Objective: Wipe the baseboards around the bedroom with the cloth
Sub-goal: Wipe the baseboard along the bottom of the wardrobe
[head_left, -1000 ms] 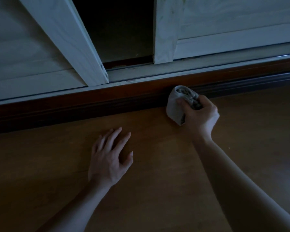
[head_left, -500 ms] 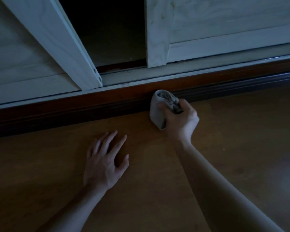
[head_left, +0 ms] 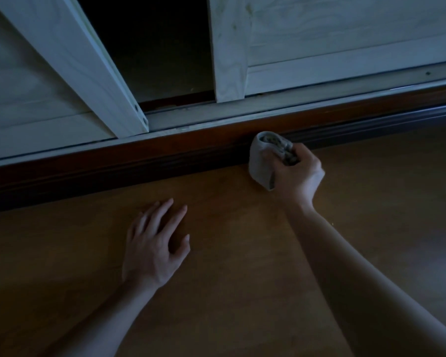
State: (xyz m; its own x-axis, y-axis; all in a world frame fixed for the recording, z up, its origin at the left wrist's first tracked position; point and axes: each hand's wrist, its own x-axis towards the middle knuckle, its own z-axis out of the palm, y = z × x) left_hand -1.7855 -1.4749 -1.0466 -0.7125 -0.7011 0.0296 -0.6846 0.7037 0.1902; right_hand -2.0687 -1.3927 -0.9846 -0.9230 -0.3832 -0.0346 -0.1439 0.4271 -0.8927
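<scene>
Cloth (head_left: 261, 164) bunched in right hand's (head_left: 299, 177) curled fingers touches the baseboard (head_left: 113, 168); left hand's (head_left: 153, 246) fingers spread on floor (head_left: 242, 292).

Hidden: baseboard (head_left: 165, 161) behind the cloth (head_left: 260, 167), fingertips of the right hand (head_left: 300, 176) inside its folds, dark wardrobe interior (head_left: 152, 47)

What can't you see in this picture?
Head view only:
Inside the wardrobe opening: too dark.
Part of the cloth: covered by the right hand gripping it.
Dust on the baseboard: light too dim to tell.
Baseboard's ends: cut off by both side edges.
</scene>
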